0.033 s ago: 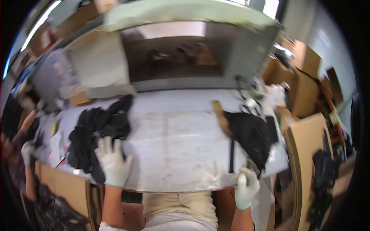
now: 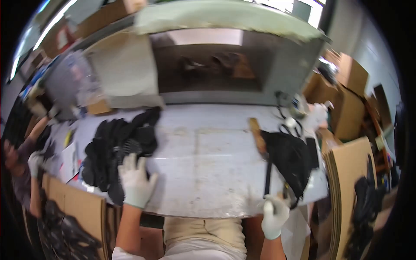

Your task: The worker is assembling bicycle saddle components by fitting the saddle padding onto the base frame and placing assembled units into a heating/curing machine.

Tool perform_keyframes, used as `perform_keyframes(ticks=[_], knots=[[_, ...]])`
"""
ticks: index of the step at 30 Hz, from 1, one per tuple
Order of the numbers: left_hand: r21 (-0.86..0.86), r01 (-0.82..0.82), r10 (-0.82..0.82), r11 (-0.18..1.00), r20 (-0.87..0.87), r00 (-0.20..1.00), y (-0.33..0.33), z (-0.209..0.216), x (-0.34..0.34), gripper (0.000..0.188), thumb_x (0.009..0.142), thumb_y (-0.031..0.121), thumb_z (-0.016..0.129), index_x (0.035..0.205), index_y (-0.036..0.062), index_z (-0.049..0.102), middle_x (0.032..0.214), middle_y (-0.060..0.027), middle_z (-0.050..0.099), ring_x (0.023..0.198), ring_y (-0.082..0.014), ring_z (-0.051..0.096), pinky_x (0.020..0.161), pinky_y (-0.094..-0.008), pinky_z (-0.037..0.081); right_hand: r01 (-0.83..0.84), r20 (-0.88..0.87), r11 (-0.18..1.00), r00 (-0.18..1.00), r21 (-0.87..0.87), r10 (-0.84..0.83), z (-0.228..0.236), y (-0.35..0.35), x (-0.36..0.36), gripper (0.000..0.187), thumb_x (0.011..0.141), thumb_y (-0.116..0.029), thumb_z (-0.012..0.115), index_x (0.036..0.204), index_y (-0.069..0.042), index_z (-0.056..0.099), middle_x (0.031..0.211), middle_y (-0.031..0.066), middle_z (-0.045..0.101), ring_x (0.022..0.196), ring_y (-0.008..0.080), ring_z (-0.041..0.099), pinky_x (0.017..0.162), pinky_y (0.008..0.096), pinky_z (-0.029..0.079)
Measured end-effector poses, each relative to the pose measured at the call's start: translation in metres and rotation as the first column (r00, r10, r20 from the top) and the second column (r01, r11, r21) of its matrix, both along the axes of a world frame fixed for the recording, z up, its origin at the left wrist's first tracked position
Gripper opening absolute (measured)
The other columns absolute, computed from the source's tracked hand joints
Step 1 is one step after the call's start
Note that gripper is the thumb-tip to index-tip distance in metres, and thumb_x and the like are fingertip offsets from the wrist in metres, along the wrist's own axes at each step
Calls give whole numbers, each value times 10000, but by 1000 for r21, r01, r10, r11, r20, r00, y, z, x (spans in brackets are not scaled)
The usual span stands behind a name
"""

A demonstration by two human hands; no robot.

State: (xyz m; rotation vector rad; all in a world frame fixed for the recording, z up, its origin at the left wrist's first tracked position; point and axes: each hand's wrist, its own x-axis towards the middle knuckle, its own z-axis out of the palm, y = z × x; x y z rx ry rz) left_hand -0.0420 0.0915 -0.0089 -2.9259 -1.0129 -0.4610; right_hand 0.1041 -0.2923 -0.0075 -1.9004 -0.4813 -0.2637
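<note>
Cardboard sheets [image 2: 346, 182] flank a worn white worktable [image 2: 208, 173] before an oven [image 2: 216, 65].

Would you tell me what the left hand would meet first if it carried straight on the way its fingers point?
Most likely the pile of black garments: the left hand already overlaps its near edge, fingers pointing into it.

The right hand [image 2: 274, 215] is motion-blurred, so its grip cannot be read. Items inside the grey machine's opening [image 2: 208, 65] are indistinct. A co-worker [image 2: 19, 160] is cut off at left.
</note>
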Motion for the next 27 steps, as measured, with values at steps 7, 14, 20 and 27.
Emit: perform_keyframes(ticks=[7,14,20,27], knots=[[-17,-4,9,1000,282,959,27,10,-47,451,862,273,776,1233,25,712,1310,-182,666,1210,-397,611,1033,-499,491,-516,-133,855,844,55,519,-6,90,-24,129,893,-16,714,1011,-12,768,817,119,752,687,207,700,606,303,514],[-42,-215,218,976,258,941,87,46,-50,213,927,249,715,1035,66,725,966,-141,724,914,-383,703,818,-498,561,-615,-146,786,785,-68,602,3,116,-24,166,968,-63,648,1071,42,725,836,149,753,735,194,734,657,297,553],[-178,-494,474,851,-143,869,76,28,-91,344,930,373,712,998,37,693,980,-197,737,957,-388,729,817,-505,587,-569,-339,821,765,45,548,-9,128,-32,152,933,-85,724,1051,-11,785,912,147,780,761,255,746,719,333,578],[-333,121,36,935,430,902,27,64,-102,300,953,233,719,1201,66,695,1018,-177,733,970,-380,713,833,-448,571,-679,-405,729,692,-83,598,20,139,-27,330,963,-203,736,1210,15,723,1039,141,749,926,224,726,824,344,567]])
